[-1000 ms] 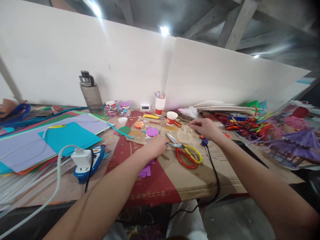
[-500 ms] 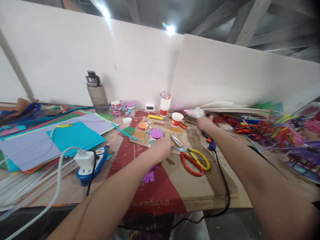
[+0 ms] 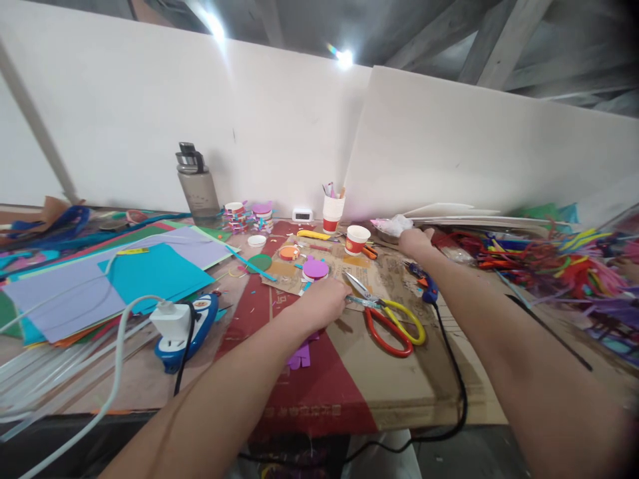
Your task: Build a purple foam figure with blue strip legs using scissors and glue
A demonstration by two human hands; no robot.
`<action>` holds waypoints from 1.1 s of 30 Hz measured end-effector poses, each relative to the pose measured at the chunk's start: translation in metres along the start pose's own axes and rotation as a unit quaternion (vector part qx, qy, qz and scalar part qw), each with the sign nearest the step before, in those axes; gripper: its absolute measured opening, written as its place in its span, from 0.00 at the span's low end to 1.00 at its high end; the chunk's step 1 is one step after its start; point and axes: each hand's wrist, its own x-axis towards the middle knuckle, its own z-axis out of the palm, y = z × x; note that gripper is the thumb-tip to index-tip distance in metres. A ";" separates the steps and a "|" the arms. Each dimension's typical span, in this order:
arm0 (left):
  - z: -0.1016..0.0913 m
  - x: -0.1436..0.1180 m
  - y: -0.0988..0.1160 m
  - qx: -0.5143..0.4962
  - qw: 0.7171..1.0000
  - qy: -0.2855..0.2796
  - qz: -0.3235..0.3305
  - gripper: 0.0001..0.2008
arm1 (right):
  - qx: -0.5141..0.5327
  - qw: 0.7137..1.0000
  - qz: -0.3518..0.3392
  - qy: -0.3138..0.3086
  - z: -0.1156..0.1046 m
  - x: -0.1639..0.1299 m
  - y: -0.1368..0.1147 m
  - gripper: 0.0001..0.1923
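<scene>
The scissors (image 3: 387,316) with one red and one yellow handle lie flat on the brown cardboard sheet (image 3: 399,372), blades pointing away toward the wall. The left hand (image 3: 324,301) rests just beside the blades, fingers curled; I cannot tell if it holds something. The right hand (image 3: 417,241) reaches far, near a pile of colourful pipe cleaners (image 3: 539,256); its grip is hidden. A red paper cup (image 3: 357,240) stands between both hands.

scissors (image 3: 387,318) right of left hand (image 3: 324,301), bottle (image 3: 198,186) behind paper sheets (image 3: 124,273)
</scene>
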 end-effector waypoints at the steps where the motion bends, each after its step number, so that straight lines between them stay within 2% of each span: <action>1: 0.000 0.000 0.000 0.002 1.000 0.000 -0.003 0.14 | 0.017 1.000 0.002 0.000 -0.006 -0.004 0.001 0.15; 3: 0.000 0.001 0.001 0.003 1.000 -0.001 -0.018 0.14 | 0.069 0.997 -0.015 -0.001 -0.019 -0.015 0.003 0.16; 6: 0.000 0.001 0.001 -0.017 0.998 0.010 -0.053 0.15 | 0.173 0.979 -0.107 -0.001 -0.037 -0.045 0.004 0.18; 8: 0.000 0.002 0.001 -0.040 0.996 0.025 -0.075 0.14 | 0.312 0.921 -0.233 -0.014 -0.048 -0.076 0.005 0.20; 9: -0.001 0.003 0.000 -0.049 0.995 0.033 -0.086 0.14 | 0.353 0.888 -0.292 -0.047 -0.054 -0.092 0.005 0.21; 12: -0.001 0.004 -0.004 -0.069 0.988 0.071 -0.122 0.14 | 0.420 0.771 -0.417 -0.234 -0.066 -0.137 0.006 0.26; 13: -0.002 0.004 -0.005 -0.076 0.985 0.088 -0.129 0.14 | 0.433 0.746 -0.430 -0.266 -0.068 -0.146 0.007 0.28; 14: -0.002 0.004 -0.007 -0.085 0.982 0.104 -0.132 0.14 | 0.448 0.742 -0.423 -0.264 -0.069 -0.152 0.007 0.30; 15: -0.002 0.004 -0.008 -0.094 0.980 0.118 -0.130 0.15 | 0.461 0.753 -0.402 -0.240 -0.067 -0.155 0.008 0.30; 19: -0.003 0.004 -0.013 -0.121 0.976 0.140 -0.115 0.13 | 0.464 0.843 -0.267 -0.055 -0.050 -0.149 0.009 0.25; 21: -0.001 0.004 -0.014 -0.134 0.973 0.152 -0.110 0.13 | 0.426 0.872 -0.239 -0.002 -0.038 -0.151 0.003 0.21; 23: 0.001 0.006 -0.016 -0.146 0.969 0.168 -0.104 0.14 | 0.382 0.891 -0.242 0.040 -0.028 -0.162 -0.007 0.16; 25: 0.003 0.007 -0.017 -0.151 0.966 0.187 -0.098 0.15 | 0.361 0.888 -0.278 0.063 -0.022 -0.178 -0.020 0.13; 28: 0.004 0.008 -0.016 -0.168 0.960 0.209 -0.079 0.16 | 0.373 0.864 -0.333 0.066 -0.017 -0.197 -0.035 0.13; 31: -0.001 0.006 -0.013 -0.208 0.954 0.209 -0.059 0.15 | 0.420 0.857 -0.274 0.120 -0.012 -0.195 -0.045 0.13; 33: -0.005 0.005 -0.011 -0.224 0.952 0.201 -0.053 0.12 | 0.461 0.848 -0.207 0.158 -0.009 -0.184 -0.051 0.20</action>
